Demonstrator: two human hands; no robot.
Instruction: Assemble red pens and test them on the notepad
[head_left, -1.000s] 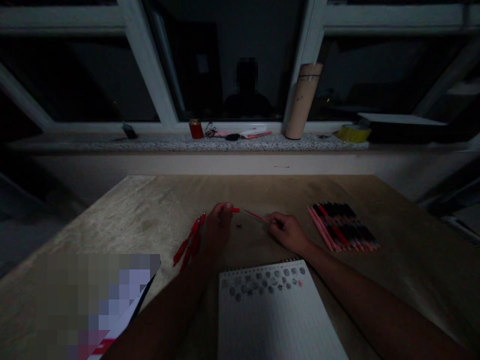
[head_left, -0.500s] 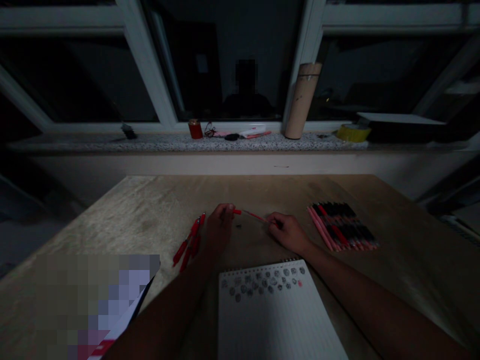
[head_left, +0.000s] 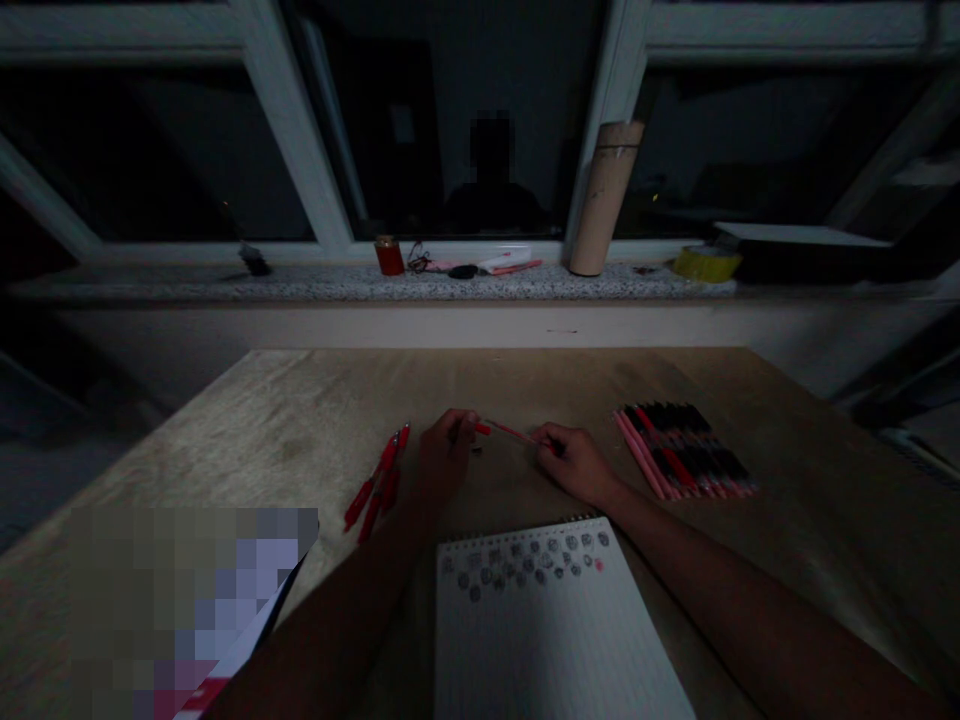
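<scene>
My left hand [head_left: 448, 440] is closed, fingertips pinching a short red pen part [head_left: 481, 428]; whether it is a cap or a barrel section I cannot tell. My right hand [head_left: 570, 458] is closed on a red pen [head_left: 551, 446], mostly hidden by the fingers. A thin pen refill [head_left: 514, 433] sticks out of it toward the left hand, its tip close to the red part. Below them a small dark bit [head_left: 477, 450] lies on the table. Beside my left hand are several red pens [head_left: 373, 490]. Under my wrists is a spiral notebook [head_left: 540, 630] with scribbled circles.
Right of my right hand lies a row of black, red and pink pens [head_left: 682, 452]. A pixelated sheet or booklet [head_left: 247, 610] is at the lower left. The granite sill [head_left: 322, 288] holds a red jar [head_left: 389, 256], a tall tube [head_left: 606, 200] and yellow tape [head_left: 706, 264].
My left hand has shifted slightly to the right with the red part, narrowing the gap to the refill tip. My right hand stays almost still.
</scene>
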